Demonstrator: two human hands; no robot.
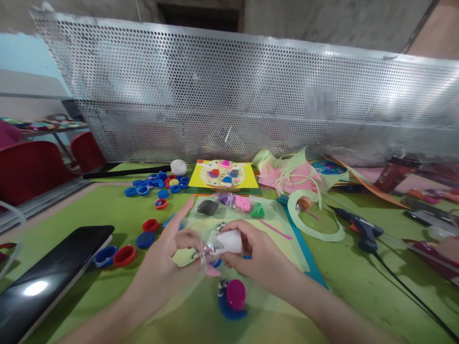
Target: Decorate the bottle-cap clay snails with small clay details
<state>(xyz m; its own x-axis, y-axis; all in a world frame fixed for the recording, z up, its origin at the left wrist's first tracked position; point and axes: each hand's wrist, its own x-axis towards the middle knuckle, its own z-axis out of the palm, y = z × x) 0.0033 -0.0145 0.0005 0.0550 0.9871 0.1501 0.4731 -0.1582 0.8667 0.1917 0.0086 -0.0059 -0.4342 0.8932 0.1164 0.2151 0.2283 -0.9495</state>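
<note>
My left hand [172, 248] has its fingers closed on a clear plastic wrapper [205, 253], the forefinger pointing up. My right hand [251, 243] grips a white lump [231, 240], which sits partly in or against that wrapper. Both hands meet above a pale yellow sheet. Just below them lies a blue curved piece [229, 308] with small eyes and a magenta disc [235, 295] on it. Beyond the hands are a black packet [207, 207], a pink lump [243, 203] and a green one [257, 210].
Blue and red caps [124, 256] lie left, beside a black phone [53, 282]. A yellow card [193, 179] with a decorated disc stands behind. To the right are a pale green paper ring [322, 235], paper scraps [283, 177] and a glue gun [364, 231] with its cord.
</note>
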